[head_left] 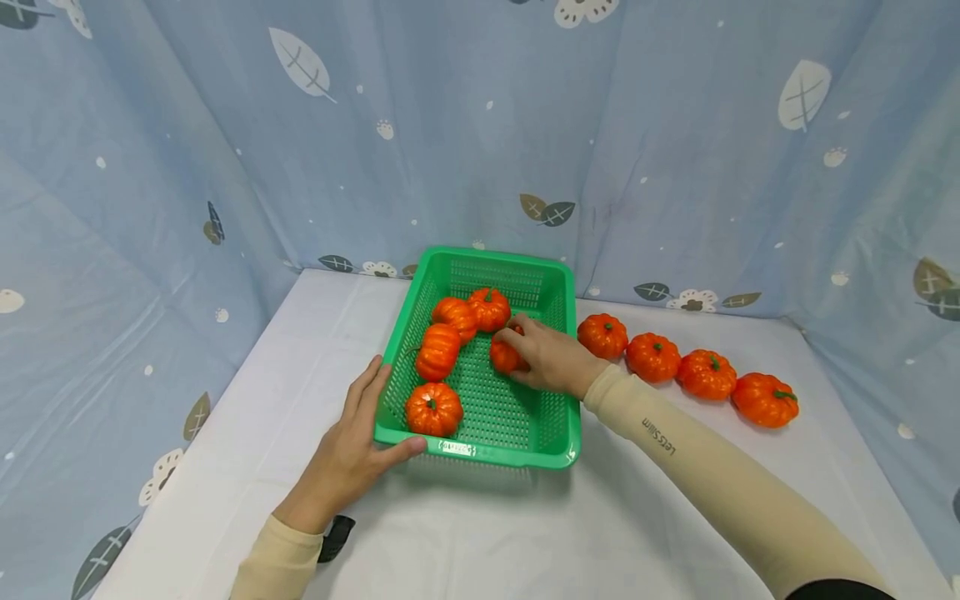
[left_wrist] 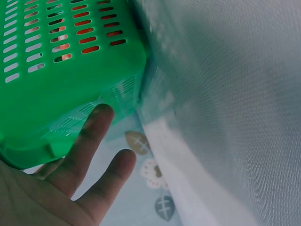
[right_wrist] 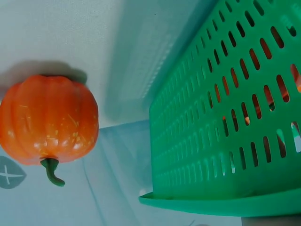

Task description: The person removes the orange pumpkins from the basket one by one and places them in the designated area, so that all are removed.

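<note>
A green plastic basket (head_left: 480, 457) stands on the white-covered table. My left hand (head_left: 352, 454) rests against its near left corner, thumb along the front rim and fingers fairly straight on the outer side; the left wrist view shows two extended fingers (left_wrist: 89, 136) beside the basket wall (left_wrist: 56, 89). Inside the basket, my right hand (head_left: 551, 354) grips a small orange pumpkin (head_left: 505, 356), partly hidden by the fingers. Several other pumpkins lie along the basket's left and far parts, among them a front one (head_left: 433, 409) and a far one (head_left: 489, 309).
Right of the basket, several pumpkins sit in a slanting row, from the nearest to the basket (head_left: 602, 336) to the outermost (head_left: 765, 400). In the right wrist view, a pumpkin (right_wrist: 49, 120) with a green stem sits outside the basket. A blue patterned curtain (head_left: 465, 125) hangs behind the table.
</note>
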Tool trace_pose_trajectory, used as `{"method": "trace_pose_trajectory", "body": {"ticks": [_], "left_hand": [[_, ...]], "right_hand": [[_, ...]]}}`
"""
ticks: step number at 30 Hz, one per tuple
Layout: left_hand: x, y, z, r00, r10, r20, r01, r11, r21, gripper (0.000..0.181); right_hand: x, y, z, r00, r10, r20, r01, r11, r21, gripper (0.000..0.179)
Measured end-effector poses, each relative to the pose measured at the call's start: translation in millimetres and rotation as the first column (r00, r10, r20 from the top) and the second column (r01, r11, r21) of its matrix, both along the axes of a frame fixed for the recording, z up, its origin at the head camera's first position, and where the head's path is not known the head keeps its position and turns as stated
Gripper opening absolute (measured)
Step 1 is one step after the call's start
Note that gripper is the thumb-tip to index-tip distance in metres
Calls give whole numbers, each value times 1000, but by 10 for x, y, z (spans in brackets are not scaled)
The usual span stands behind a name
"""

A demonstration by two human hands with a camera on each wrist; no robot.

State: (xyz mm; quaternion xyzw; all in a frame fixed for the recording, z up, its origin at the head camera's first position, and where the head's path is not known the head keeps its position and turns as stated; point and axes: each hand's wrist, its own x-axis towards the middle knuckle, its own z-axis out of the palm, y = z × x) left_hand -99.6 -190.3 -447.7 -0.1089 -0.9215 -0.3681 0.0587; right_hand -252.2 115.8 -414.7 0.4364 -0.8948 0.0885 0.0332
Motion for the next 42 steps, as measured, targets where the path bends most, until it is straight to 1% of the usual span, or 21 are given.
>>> {"method": "trace_pose_trajectory", "body": {"ticks": [5, 9, 13, 19, 24, 26, 30, 33, 35, 38, 42], "left_hand": [[-1, -2, -13, 1000, -2, -5, 2, 1000, 0, 106], [0, -4, -18, 1000, -2, -7, 2, 1000, -1, 106], [4, -6, -15, 1000, 0, -3, 0, 1000, 2, 106], [1, -5, -8, 1000, 2, 0, -2, 1000, 2, 106], [4, -3, -13, 1000, 4, 3, -4, 1000, 4, 106], [2, -4, -16, 1000, 4, 1, -4, 1000, 4, 106], [-1, -1, -21, 1000, 3, 1, -3, 1000, 5, 106], [4, -2, -19, 1000, 2, 8, -2, 1000, 9, 106], [5, -2, -18, 1000, 1, 10, -1, 1000, 12, 106], [-1, -5, -22, 1000, -2, 10, 2, 1000, 14, 106], [0, -11, -25, 1000, -1, 18, 0, 1000, 22, 105]], "right_hand": [[6, -9, 7, 1000, 23, 17, -23, 1000, 9, 52], [7, -18, 11, 999, 27, 35, -28, 999, 27, 51], [16, -19, 12, 999, 20, 48, -21, 999, 33, 51], [22, -20, 5, 999, 25, 42, -28, 998, 61, 52], [17, -24, 3, 997, -4, 73, -2, 997, 81, 54], [17, -20, 5, 996, -15, 88, 10, 998, 58, 53], [19, -6, 20, 993, -15, 117, 18, 999, -29, 54], [26, 6, 37, 992, -18, 123, 29, 995, -96, 59], [33, 23, 46, 993, -14, 116, 30, 990, -140, 62], [59, 35, 48, 996, -30, 86, 46, 980, -194, 67], [133, 16, 81, 997, -78, 29, 83, 962, -262, 73]]}}
